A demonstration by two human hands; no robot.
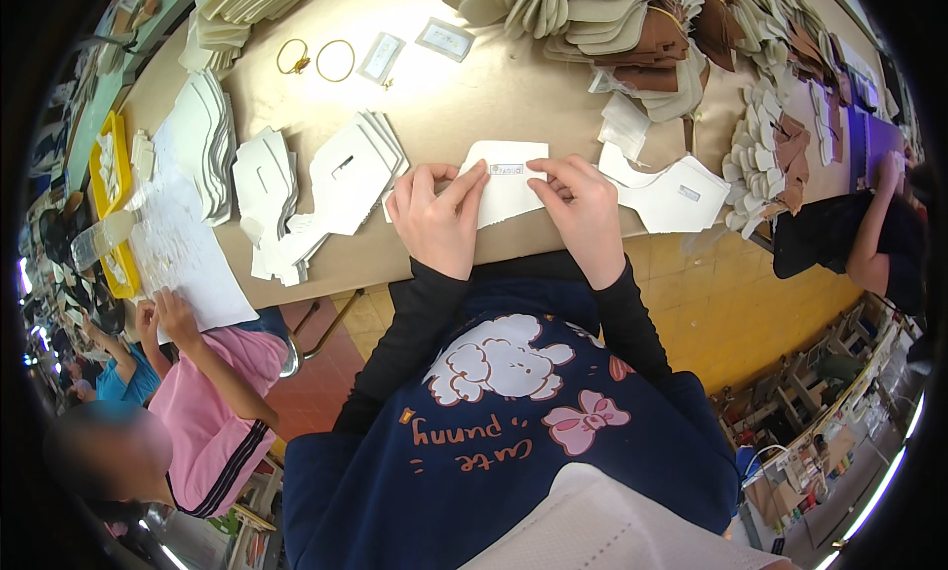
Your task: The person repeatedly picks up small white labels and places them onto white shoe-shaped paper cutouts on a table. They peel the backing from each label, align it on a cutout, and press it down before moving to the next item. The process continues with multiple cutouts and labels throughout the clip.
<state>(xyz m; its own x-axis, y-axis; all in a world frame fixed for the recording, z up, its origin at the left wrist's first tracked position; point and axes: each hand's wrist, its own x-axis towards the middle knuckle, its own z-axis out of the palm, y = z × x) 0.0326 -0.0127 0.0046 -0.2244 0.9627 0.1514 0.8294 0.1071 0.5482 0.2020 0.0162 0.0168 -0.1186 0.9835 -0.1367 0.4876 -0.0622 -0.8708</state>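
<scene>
Presently, one yellow tray rim (104,148) is visible at the table's far left, with small white parts (111,165) inside; a clear bottle (99,238) lies across it, so I cannot tell whether it is one tray or two, nor what the bottle contains. Two flat clear packets (445,39) rest beyond my hands, each enclosing small pale items too fine to identify. Beside the packets are two rings (335,61). Three white stacks (205,146) stand to my left; their layers overlap too closely for a count. One spare panel (681,197) with a grey tag lies to my right. My work is one white panel (509,203) bearing one label (507,169), located on the table (444,106) directly in front of my torso, between both hands. The label's long axis runs left to right, nearly parallel to the panel's upper edge, which faces away from me. My left hand (439,215) grips the panel, thumb and forefinger pinched beside the label's left end. My right hand (583,210) has its fingertips at the panel's right edge; I cannot tell whether they pinch or merely press.
</scene>
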